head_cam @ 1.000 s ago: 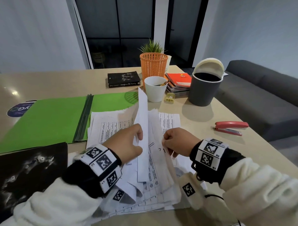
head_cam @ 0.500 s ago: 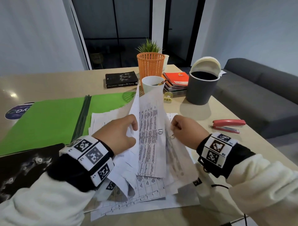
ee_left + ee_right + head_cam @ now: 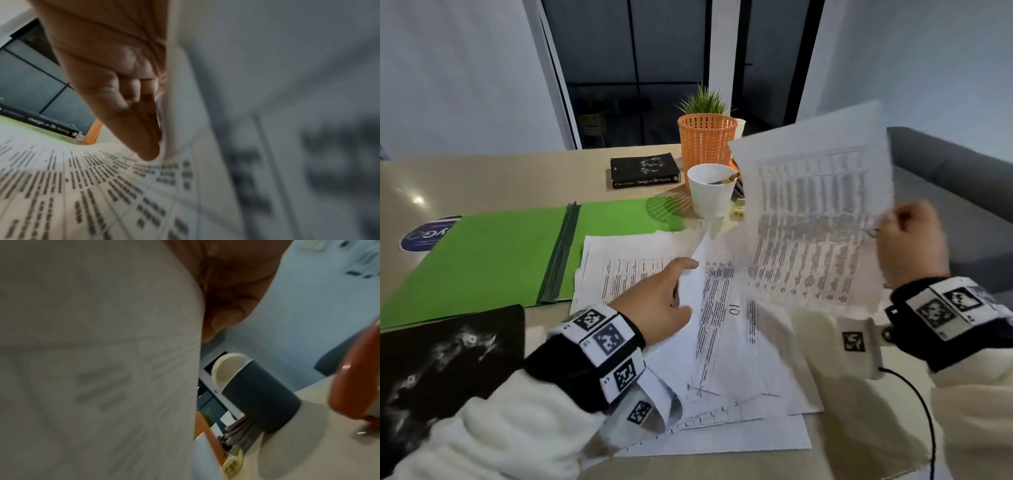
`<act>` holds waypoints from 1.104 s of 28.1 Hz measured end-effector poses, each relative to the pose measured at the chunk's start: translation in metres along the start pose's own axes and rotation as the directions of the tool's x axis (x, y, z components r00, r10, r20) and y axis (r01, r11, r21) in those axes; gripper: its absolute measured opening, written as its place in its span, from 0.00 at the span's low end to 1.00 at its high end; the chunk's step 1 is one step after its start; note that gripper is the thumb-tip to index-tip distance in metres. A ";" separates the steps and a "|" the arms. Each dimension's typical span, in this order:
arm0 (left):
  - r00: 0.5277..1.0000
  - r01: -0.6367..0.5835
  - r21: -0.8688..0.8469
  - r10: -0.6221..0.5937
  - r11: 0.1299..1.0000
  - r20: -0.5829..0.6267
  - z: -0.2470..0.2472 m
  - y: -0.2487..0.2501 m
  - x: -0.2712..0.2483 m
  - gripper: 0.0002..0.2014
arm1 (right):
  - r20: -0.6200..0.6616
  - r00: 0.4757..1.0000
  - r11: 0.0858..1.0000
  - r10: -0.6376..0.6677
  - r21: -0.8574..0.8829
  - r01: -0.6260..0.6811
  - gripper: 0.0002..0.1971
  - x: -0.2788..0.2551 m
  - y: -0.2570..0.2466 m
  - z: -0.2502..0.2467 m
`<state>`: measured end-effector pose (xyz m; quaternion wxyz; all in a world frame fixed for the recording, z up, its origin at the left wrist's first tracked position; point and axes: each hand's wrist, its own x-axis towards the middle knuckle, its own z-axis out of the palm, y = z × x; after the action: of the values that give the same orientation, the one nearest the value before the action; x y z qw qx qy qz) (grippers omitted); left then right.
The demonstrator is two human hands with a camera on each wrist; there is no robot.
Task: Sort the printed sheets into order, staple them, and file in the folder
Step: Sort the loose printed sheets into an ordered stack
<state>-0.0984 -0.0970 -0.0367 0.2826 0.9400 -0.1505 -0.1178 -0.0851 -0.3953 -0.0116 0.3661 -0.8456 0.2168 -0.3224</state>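
My right hand pinches one printed sheet by its right edge and holds it up above the table's right side. In the right wrist view my thumb lies on that sheet. A loose pile of printed sheets is spread on the table before me. My left hand rests on the pile, its straight fingers lying against a raised sheet edge. The open green folder lies left of the pile. The red stapler shows only in the right wrist view.
Behind the pile stand a white cup, an orange basket with a plant, and a black book. A grey bin stands beyond the held sheet. A black printed cover lies at the front left. A grey sofa is right of the table.
My right hand has pulled one sheet out of the pile and lifted it up and to the right. My left hand has loosened, and the sheets it held upright have sunk onto the pile.
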 end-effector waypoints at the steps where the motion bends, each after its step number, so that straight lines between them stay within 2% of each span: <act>1: 1.000 -0.005 -0.013 0.005 1.000 0.026 0.004 -0.001 0.001 0.32 | -0.049 0.998 0.999 0.037 0.009 -0.037 0.11 0.002 0.007 -0.005; 5: 0.996 -0.005 -0.006 0.005 1.000 0.089 0.017 -0.003 0.008 0.39 | -0.177 0.967 0.981 0.183 0.097 -0.168 0.14 0.008 0.031 -0.020; 9: 0.989 -0.006 0.104 -0.010 0.995 0.147 0.017 -0.002 0.009 0.28 | -0.149 0.943 0.941 0.298 0.213 -0.264 0.13 0.007 0.046 -0.021; 11: 0.983 0.008 0.170 -0.039 0.985 0.179 0.017 -0.001 0.008 0.27 | -0.102 0.935 0.922 0.339 0.236 -0.309 0.10 0.004 0.047 -0.020; 14: 0.963 -0.015 0.285 -0.063 0.958 0.263 0.022 0.001 0.005 0.34 | -0.013 0.933 0.919 0.358 0.181 -0.350 0.12 -0.001 0.050 -0.012; 19: 0.924 -0.175 0.452 -0.014 0.875 0.383 0.036 0.007 0.004 0.48 | 0.101 0.929 0.925 0.357 0.104 -0.366 0.12 -0.011 0.051 -0.001; 21: 0.914 -0.214 0.477 0.003 0.853 0.405 0.041 0.009 0.002 0.50 | 0.127 0.927 0.926 0.354 0.092 -0.366 0.12 -0.014 0.051 0.000; 23: 0.911 -0.229 0.490 0.008 0.841 0.412 0.043 0.011 0.000 0.48 | 0.134 0.928 0.929 0.347 0.091 -0.360 0.12 -0.016 0.050 -0.003; 25: 0.918 -0.216 0.489 0.005 0.845 0.397 0.042 0.013 -0.001 0.41 | 0.137 0.929 0.929 0.343 0.097 -0.357 0.12 -0.017 0.051 -0.005; 28: 0.947 -0.132 0.444 -0.020 0.886 0.322 0.033 0.011 -0.002 0.31 | 0.146 0.927 0.926 0.345 0.107 -0.361 0.12 -0.019 0.052 -0.008; 31: 0.971 -0.071 0.351 -0.015 0.933 0.237 0.013 0.009 -0.005 0.25 | 0.142 0.924 0.919 0.356 0.124 -0.373 0.13 -0.022 0.052 -0.009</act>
<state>-0.1092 -0.1082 -0.0414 0.0888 0.9527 -0.2154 -0.1951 -0.1138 -0.4198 -0.0548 0.4940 -0.7780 0.3241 -0.2136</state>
